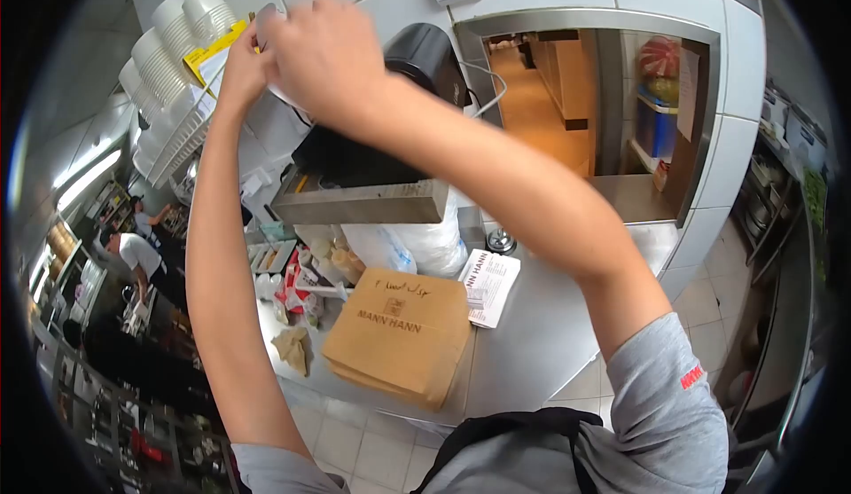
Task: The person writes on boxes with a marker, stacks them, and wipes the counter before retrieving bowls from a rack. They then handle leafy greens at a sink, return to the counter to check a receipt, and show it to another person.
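Both arms reach up to the upper left, toward the shelf of white cups. My left hand (244,73) has its fingers closed near a small greyish, shiny thing (267,26) that I cannot make out. Right beside it, my right hand (326,58) is curled, its fingertips smeared by motion and partly hidden. Behind the left hand stands a yellow-and-white box (211,54), in front of stacked white tubs (162,64). A black machine (424,55) sits behind my right wrist, above a metal shelf (363,206).
Below, a brown paper bag (403,317) lies flat on the steel counter (523,352), with printed papers (493,290) and a call bell (501,242) nearby. Plastic bags (434,241) sit under the shelf. A pass-through window (550,126) opens at right. Co-workers (142,259) stand at far left.
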